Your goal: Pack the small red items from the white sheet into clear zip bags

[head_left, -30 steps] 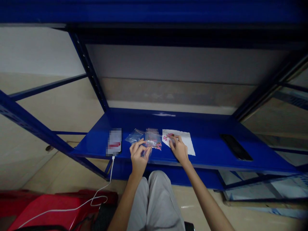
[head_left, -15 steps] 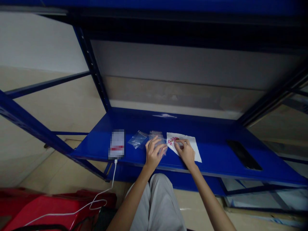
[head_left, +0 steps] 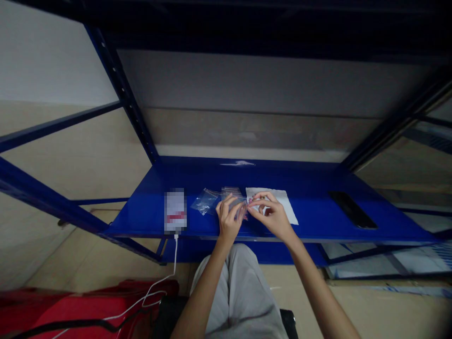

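My left hand [head_left: 228,220] is closed on a small clear plastic bag [head_left: 242,211], with a pinkish tint showing in it. My right hand [head_left: 273,214] pinches at the bag's open side, thumb and forefinger together; what lies between the tips is too small to make out. Under the right hand lies a white sheet [head_left: 290,206], cloth or paper, with small pink pieces [head_left: 251,199] mostly covered by the fingers. Left of the hands, a loose clear zip bag [head_left: 205,202] rests on the blue shelf. More clear bags [head_left: 231,190] lie stacked just behind my left hand.
On the blue shelf [head_left: 300,174], a phone-like device [head_left: 175,211] with a white cable [head_left: 175,256] lies at left, its face blurred. A black phone [head_left: 353,210] lies at right. Blue posts [head_left: 122,89] frame the shelf. Something red [head_left: 81,310] stands at lower left.
My right hand has moved left from the pink pieces on the white sheet to the bag in my left hand. The camera view has shifted slightly.
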Demonstrator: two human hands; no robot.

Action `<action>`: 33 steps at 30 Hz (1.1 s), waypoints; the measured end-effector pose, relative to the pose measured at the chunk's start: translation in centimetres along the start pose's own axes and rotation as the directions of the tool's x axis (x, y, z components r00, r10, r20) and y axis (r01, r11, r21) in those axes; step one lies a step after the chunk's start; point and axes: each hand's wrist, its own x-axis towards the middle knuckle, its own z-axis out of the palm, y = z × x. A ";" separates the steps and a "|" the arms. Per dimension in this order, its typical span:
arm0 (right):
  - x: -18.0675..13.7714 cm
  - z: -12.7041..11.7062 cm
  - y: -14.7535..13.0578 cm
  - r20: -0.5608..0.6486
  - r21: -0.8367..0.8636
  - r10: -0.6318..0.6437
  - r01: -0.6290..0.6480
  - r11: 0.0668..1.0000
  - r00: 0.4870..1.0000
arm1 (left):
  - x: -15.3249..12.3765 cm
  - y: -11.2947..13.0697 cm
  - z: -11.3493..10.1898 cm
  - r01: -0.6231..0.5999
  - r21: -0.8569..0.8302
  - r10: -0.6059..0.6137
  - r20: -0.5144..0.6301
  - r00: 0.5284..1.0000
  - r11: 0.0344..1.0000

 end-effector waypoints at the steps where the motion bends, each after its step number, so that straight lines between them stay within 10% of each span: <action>1: 0.0 0.0 -0.7 0.024 -0.034 -0.025 0.025 0.999 0.999 | 0.0 -0.1 0.0 -0.006 -0.002 0.006 0.006 1.000 1.000; 9: 0.5 1.7 -1.6 0.094 -0.476 -0.019 0.062 0.877 0.995 | -0.2 -0.2 0.2 0.012 0.020 -0.012 0.023 1.000 1.000; 15: -0.1 2.2 -0.4 0.286 -0.112 -0.129 0.167 0.980 0.949 | 0.1 -0.4 0.2 0.030 0.011 -0.031 0.067 0.997 0.999; 20: -1.7 0.7 3.1 -0.075 0.149 0.177 -0.164 0.975 0.981 | 0.8 0.1 -0.5 0.212 -0.136 -0.210 0.026 0.977 0.968; 25: -3.1 0.1 7.6 -0.179 0.133 0.288 -0.267 0.955 0.941 | 2.9 1.5 -2.8 0.591 -0.588 -0.689 0.076 0.721 0.552; 33: -3.3 0.7 9.1 -0.338 0.173 0.374 -0.333 0.927 0.864 | 6.1 3.9 -6.6 0.654 -0.756 -0.815 0.379 0.438 0.000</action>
